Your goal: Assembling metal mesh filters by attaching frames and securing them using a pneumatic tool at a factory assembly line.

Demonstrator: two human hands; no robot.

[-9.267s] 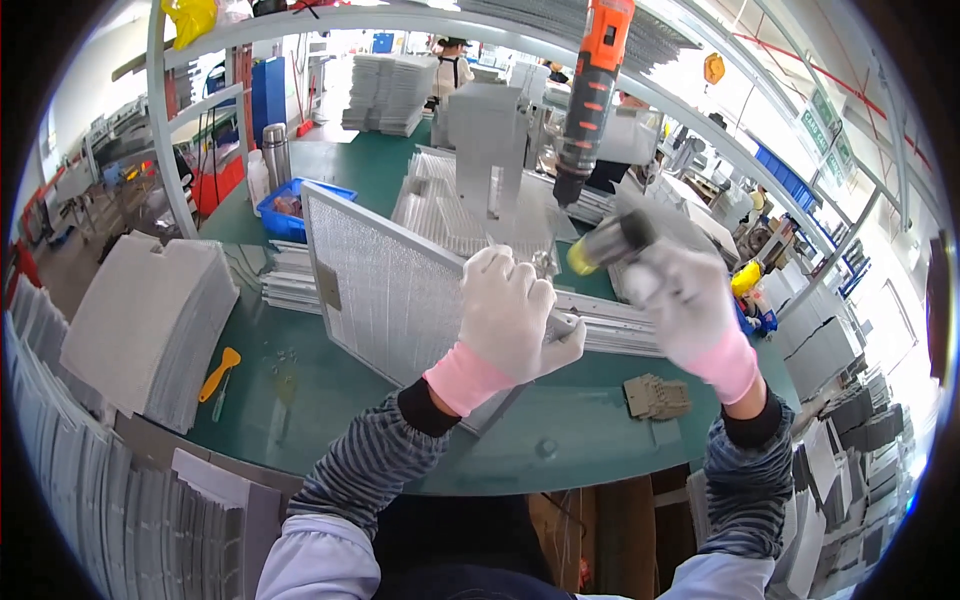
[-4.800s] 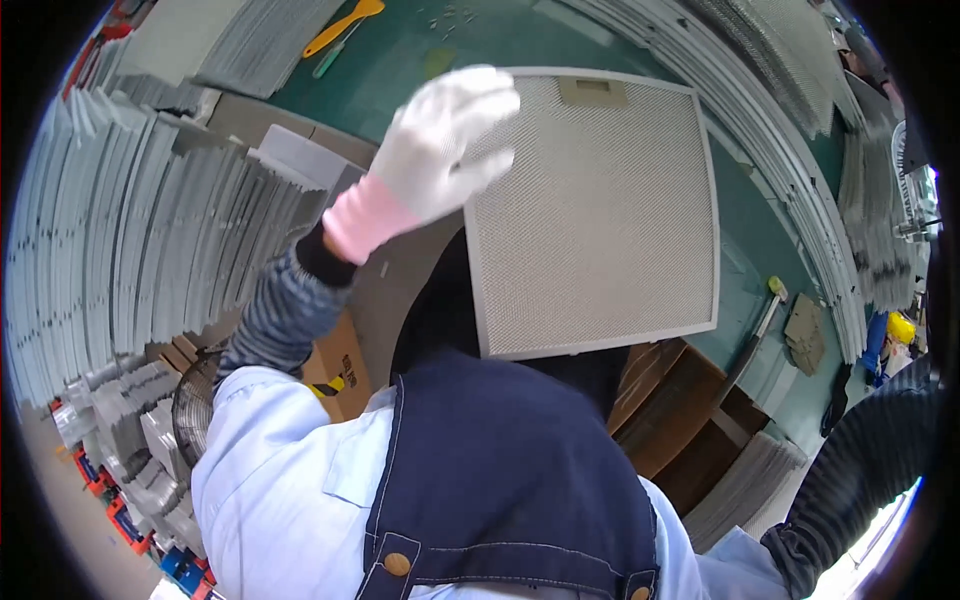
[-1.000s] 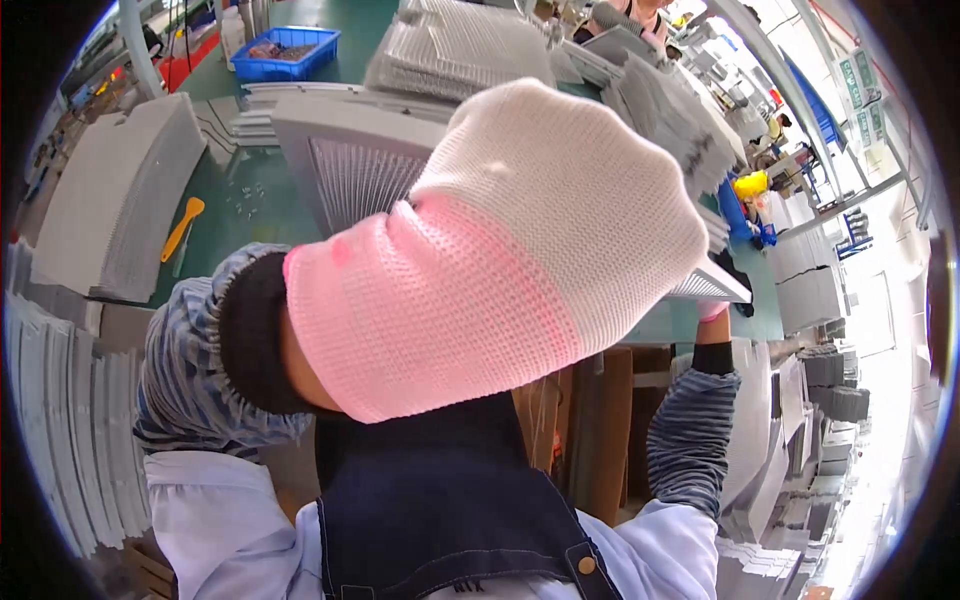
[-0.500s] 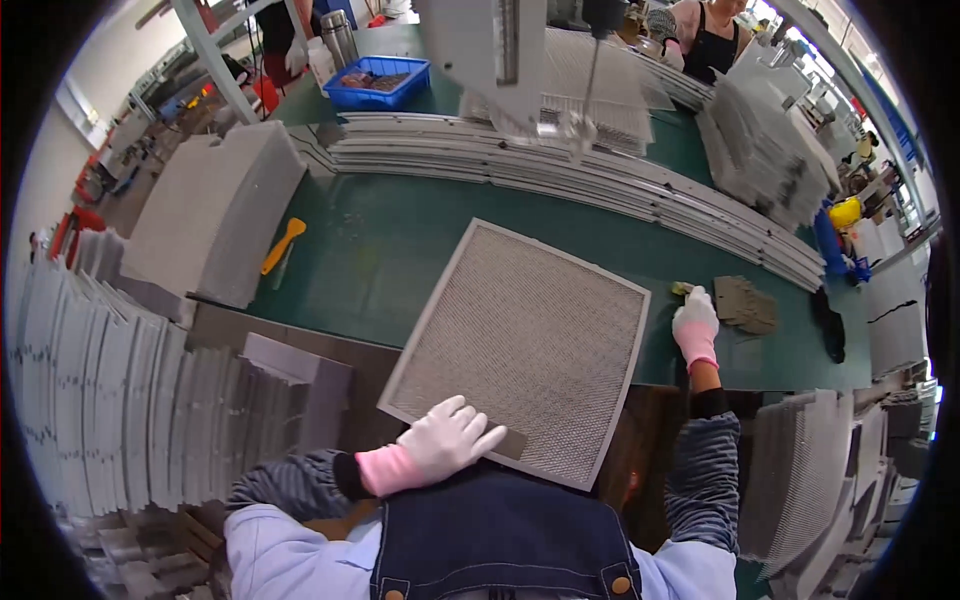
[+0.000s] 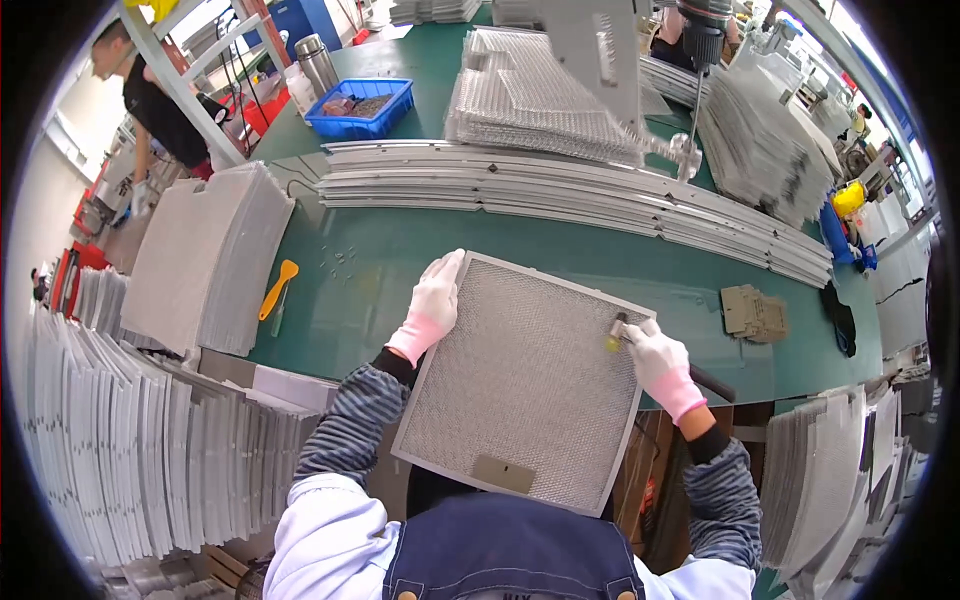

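Note:
A square metal mesh filter panel (image 5: pixel 520 385) in a silver frame lies tilted over the near edge of the green table (image 5: pixel 370 270). My left hand (image 5: pixel 432 305), in a white glove with a pink cuff, grips the panel's far left corner. My right hand (image 5: pixel 655 360), gloved the same way, is shut on a small hammer (image 5: pixel 618 328) with a yellow-tipped head and dark handle. The hammer head rests against the panel's right frame edge.
Long silver frame strips (image 5: pixel 560 195) lie across the table behind the panel. Stacks of mesh panels (image 5: pixel 200 260) stand at left and far right. A blue bin (image 5: pixel 360 105), a yellow-handled tool (image 5: pixel 275 290) and a tan block (image 5: pixel 752 312) sit on the table. Another person (image 5: pixel 155 100) stands far left.
My left hand moved from the panel's near corner up to its far left corner. My right hand came in from the table with the hammer to the panel's right edge.

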